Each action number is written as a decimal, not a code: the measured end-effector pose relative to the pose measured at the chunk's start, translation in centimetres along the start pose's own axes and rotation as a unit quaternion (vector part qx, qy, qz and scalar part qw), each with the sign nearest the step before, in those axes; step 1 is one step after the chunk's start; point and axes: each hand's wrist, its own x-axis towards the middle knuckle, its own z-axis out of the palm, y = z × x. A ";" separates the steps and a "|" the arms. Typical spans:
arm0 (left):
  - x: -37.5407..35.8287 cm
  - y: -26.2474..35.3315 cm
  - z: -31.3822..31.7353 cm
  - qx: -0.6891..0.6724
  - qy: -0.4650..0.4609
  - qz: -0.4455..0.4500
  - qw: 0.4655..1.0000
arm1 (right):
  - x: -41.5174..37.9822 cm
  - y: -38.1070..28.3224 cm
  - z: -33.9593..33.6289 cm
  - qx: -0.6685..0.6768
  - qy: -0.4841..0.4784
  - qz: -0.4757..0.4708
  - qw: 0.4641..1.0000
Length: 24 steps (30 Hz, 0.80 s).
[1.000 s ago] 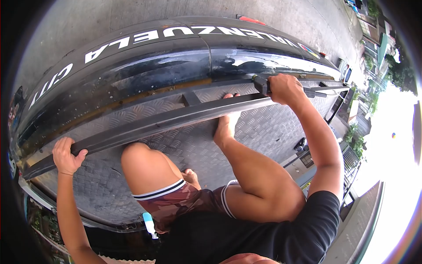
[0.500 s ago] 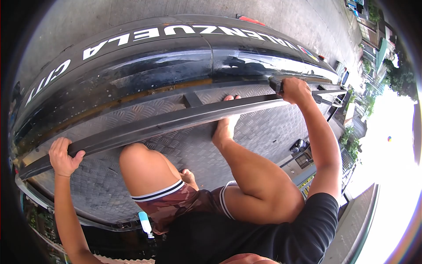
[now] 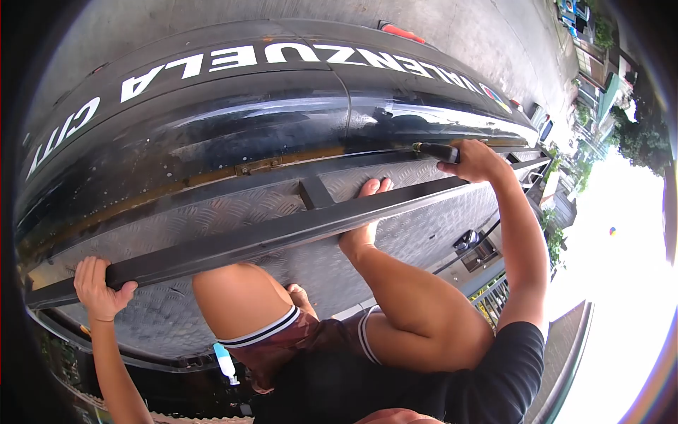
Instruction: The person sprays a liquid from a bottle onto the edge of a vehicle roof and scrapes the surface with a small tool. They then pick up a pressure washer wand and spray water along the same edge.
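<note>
My left hand [image 3: 102,288] is wrapped over the black metal rail [image 3: 268,227] near its left end, with the thumb on the near side. Higher up at the right, my right hand [image 3: 480,161] is closed around a black tool [image 3: 439,151] with a small brass-coloured tip. That tip points left, close to the glossy dark body panel [image 3: 282,109]; its exact kind I cannot tell. Beneath the rail lies the checkered metal plate [image 3: 296,265], where my bare foot [image 3: 367,233] rests. A rusty strip [image 3: 258,167] runs along the panel's lower edge.
White lettering [image 3: 282,53] reading "VALENZUELA CITY" spans the vehicle's side, upside down here. A short black crossbar [image 3: 314,193] joins the rail. A white bottle with a blue end [image 3: 225,362] is by my left leg. Grey concrete pavement [image 3: 487,35] extends beyond the vehicle.
My view has shifted, so the rail and my left hand sit lower in it. The tool in my right hand has turned, showing its length and brass-coloured tip.
</note>
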 end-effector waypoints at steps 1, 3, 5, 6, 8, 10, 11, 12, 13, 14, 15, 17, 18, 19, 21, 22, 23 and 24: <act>0.0 0.1 -0.1 -0.003 0.000 0.000 1.000 | 0.2 -1.1 -0.8 -0.001 -0.021 -0.019 1.000; -0.4 -0.2 0.0 -0.007 -0.002 0.002 1.000 | 1.0 -3.0 -2.4 0.000 -0.026 -0.034 0.999; 0.0 0.0 0.1 -0.007 0.008 0.006 1.000 | 2.0 -5.0 -3.6 -0.010 -0.047 -0.026 0.998; 0.1 0.1 0.0 -0.006 0.012 0.007 1.000 | 2.4 -6.0 -4.2 -0.016 -0.058 -0.023 0.998; 0.3 0.2 -0.2 -0.012 0.000 0.004 1.000 | 3.0 -6.7 -4.3 -0.022 -0.045 -0.036 0.998; 0.3 0.3 -0.5 -0.014 -0.006 0.001 1.000 | 3.4 -6.6 -4.3 -0.046 -0.057 -0.014 0.997; 0.3 0.3 -0.5 -0.014 -0.007 0.001 1.000 | 3.4 -6.2 -4.3 -0.061 -0.063 0.011 0.996; 0.4 0.3 -0.5 -0.014 -0.007 0.002 1.000 | 3.4 -5.7 -4.2 -0.077 -0.071 0.036 0.994; 0.5 0.3 -0.5 -0.016 -0.008 0.002 1.000 | 3.4 -5.0 -4.2 -0.094 -0.074 0.064 0.991; 0.5 0.3 -0.5 -0.019 -0.009 0.001 1.000 | 3.4 -4.3 -4.0 -0.110 -0.078 0.090 0.987; 0.4 0.4 -0.5 -0.021 -0.011 -0.001 1.000 | 3.6 -3.3 -3.4 -0.115 -0.084 0.119 0.983; 0.4 0.4 -0.5 -0.019 -0.011 -0.001 1.000 | 2.9 -3.8 -2.9 -0.098 -0.069 0.084 0.989; 0.4 0.4 -0.4 -0.018 -0.009 -0.001 1.000 | 2.3 -4.1 -2.7 -0.089 -0.060 0.067 0.992; 0.5 0.4 -0.4 -0.021 -0.007 -0.001 1.000 | 1.8 -5.7 -3.1 -0.072 -0.062 0.053 0.994; 0.6 0.4 -0.5 -0.026 -0.005 0.003 1.000 | 1.7 -7.2 -2.8 -0.052 -0.044 0.021 0.997; 0.6 0.4 -0.5 -0.026 -0.008 0.003 1.000 | 1.6 -7.6 -2.7 -0.042 -0.034 0.004 0.999; 0.6 0.5 -0.5 -0.023 -0.009 0.002 1.000 | 1.9 -7.8 -2.9 -0.046 -0.054 0.016 0.997; 0.6 0.5 -0.5 -0.021 -0.009 -0.001 1.000 | 2.0 -7.8 -2.8 -0.044 -0.058 0.026 0.997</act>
